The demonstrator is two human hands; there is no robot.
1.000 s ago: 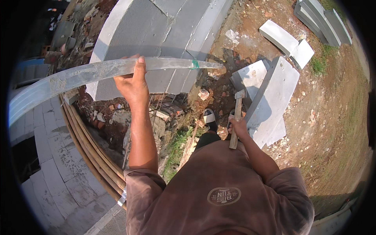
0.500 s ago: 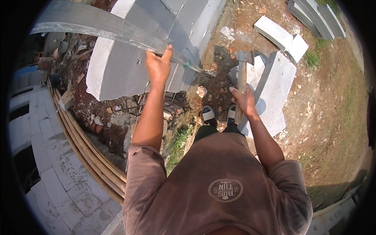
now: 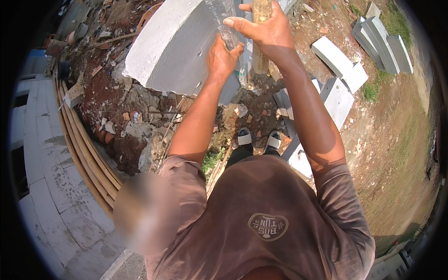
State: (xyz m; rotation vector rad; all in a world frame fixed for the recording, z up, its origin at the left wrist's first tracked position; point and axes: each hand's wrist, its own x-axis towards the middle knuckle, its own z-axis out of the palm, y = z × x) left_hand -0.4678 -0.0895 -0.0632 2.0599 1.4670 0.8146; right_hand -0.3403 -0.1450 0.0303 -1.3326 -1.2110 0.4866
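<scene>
- Left hand (image 3: 223, 59) has a grip on a long grey straightedge bar (image 3: 221, 11), fingers on one side and thumb on the other.
- That bar stands steeply in front of the pale block wall (image 3: 163, 53), with a bit of green near its low end. Can't really tell if it's touching the wall, it overlaps too much from up here.
- Right hand (image 3: 275, 32) is wrapped around a thick wooden tool handle (image 3: 260, 63), just right of the bar and also in front of the wall, thumb poking out toward the bar.
- Loose pale blocks (image 3: 332, 55) lie right of the wall.
- Bamboo poles (image 3: 84, 149) run left of it.
</scene>
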